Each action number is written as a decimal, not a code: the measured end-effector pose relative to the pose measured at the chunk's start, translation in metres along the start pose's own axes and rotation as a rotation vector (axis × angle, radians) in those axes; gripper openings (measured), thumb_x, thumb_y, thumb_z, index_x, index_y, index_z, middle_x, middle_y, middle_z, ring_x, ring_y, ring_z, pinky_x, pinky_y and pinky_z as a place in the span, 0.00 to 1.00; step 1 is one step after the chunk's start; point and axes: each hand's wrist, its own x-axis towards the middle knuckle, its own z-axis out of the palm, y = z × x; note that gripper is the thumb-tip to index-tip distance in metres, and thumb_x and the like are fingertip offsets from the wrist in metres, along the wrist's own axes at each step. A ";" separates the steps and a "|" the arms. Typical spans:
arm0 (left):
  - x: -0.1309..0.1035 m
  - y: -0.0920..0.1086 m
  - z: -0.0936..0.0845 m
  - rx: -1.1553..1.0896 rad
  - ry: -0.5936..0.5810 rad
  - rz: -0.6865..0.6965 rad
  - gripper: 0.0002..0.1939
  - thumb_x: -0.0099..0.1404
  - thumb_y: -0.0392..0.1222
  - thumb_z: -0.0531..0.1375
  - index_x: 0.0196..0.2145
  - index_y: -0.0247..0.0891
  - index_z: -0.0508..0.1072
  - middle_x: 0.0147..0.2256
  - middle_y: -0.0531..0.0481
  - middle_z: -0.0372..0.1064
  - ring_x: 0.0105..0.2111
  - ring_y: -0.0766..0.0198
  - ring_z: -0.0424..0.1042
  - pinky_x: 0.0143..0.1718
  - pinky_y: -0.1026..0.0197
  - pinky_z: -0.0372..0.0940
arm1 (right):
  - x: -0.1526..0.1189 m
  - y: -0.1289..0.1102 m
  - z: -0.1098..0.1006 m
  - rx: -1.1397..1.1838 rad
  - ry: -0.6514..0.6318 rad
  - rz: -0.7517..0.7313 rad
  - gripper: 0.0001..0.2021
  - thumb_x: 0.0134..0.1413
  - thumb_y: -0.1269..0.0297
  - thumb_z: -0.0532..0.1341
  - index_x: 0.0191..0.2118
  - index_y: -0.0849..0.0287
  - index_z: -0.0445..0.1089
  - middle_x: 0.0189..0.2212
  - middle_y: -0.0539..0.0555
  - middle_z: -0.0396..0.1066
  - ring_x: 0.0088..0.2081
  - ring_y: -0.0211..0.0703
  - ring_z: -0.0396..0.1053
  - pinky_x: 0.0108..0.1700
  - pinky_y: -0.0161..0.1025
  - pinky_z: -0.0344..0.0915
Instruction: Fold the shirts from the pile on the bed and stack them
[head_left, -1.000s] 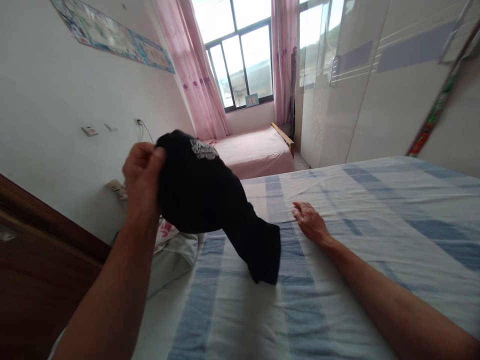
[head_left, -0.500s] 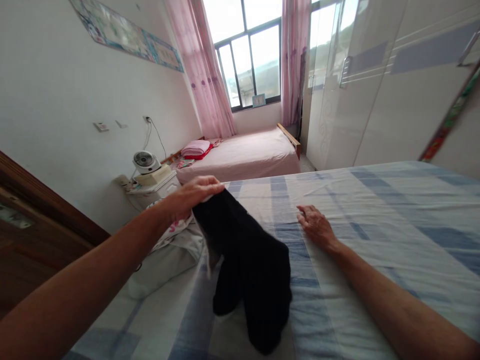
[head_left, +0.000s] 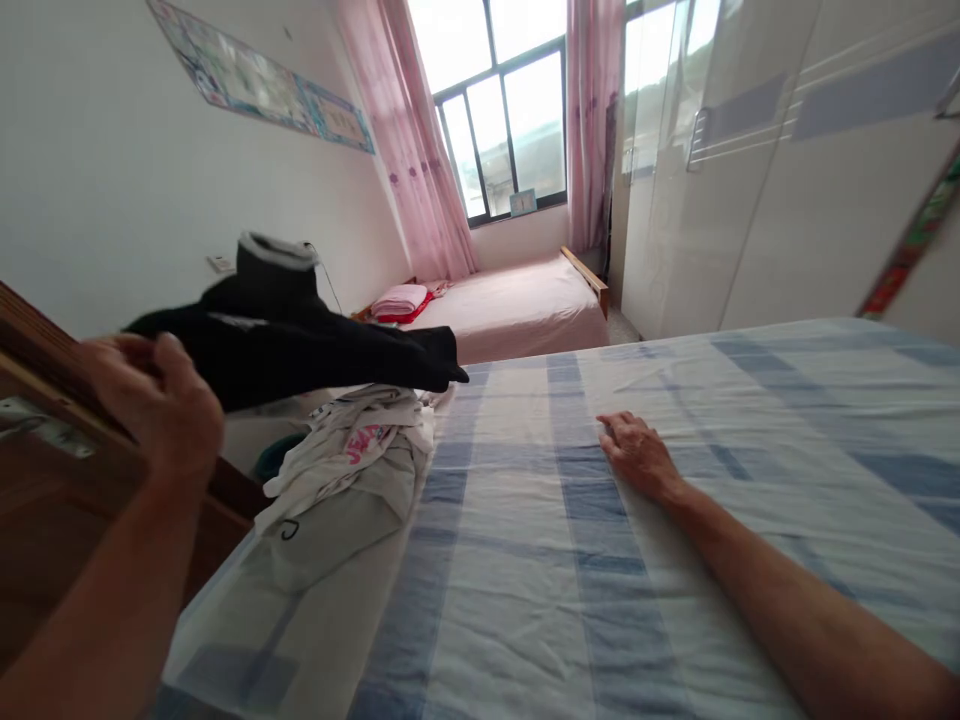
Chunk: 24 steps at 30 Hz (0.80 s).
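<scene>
My left hand [head_left: 161,400] is raised at the far left, its fingers closed on a black garment [head_left: 277,350]. The cloth stretches out to the right in mid-air, over a pile of clothes, and a pale-edged opening shows on its upper side. Whether it is a top or a pair of trousers I cannot tell. Below it lie crumpled white and grey clothes [head_left: 352,480], one with pink lettering, at the bed's left edge. My right hand [head_left: 637,455] rests palm down on the blue-and-white checked sheet [head_left: 517,560], fingers loosely spread and holding nothing.
A second bed [head_left: 517,310] with a pink sheet stands below the window, folded pink cloth [head_left: 401,298] on it. White wardrobe doors [head_left: 720,220] line the right side. A brown wooden piece [head_left: 90,530] borders the bed at left.
My left hand has swung left with the black garment, lifting it off the middle of the bed and up over the clothes pile. My right hand has stayed on the sheet.
</scene>
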 end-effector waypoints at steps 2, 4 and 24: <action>-0.029 -0.028 0.015 0.225 0.115 -0.096 0.15 0.65 0.50 0.48 0.44 0.38 0.61 0.40 0.44 0.67 0.46 0.46 0.68 0.42 0.47 0.62 | -0.001 0.000 -0.001 -0.028 -0.008 -0.013 0.17 0.57 0.66 0.51 0.51 0.61 0.67 0.47 0.59 0.69 0.48 0.49 0.65 0.47 0.43 0.58; -0.056 -0.046 0.027 0.435 -0.292 -0.188 0.14 0.62 0.51 0.52 0.39 0.39 0.65 0.31 0.44 0.69 0.36 0.44 0.72 0.34 0.48 0.63 | -0.002 -0.001 -0.001 -0.045 -0.013 -0.028 0.16 0.57 0.67 0.52 0.50 0.61 0.67 0.47 0.59 0.69 0.47 0.48 0.65 0.46 0.43 0.58; -0.176 0.082 0.222 0.056 -0.856 0.424 0.24 0.68 0.53 0.49 0.57 0.43 0.65 0.64 0.41 0.50 0.64 0.48 0.47 0.59 0.40 0.49 | 0.020 0.015 -0.022 -0.135 0.015 -0.058 0.21 0.60 0.59 0.49 0.57 0.56 0.63 0.58 0.59 0.61 0.58 0.49 0.58 0.54 0.48 0.57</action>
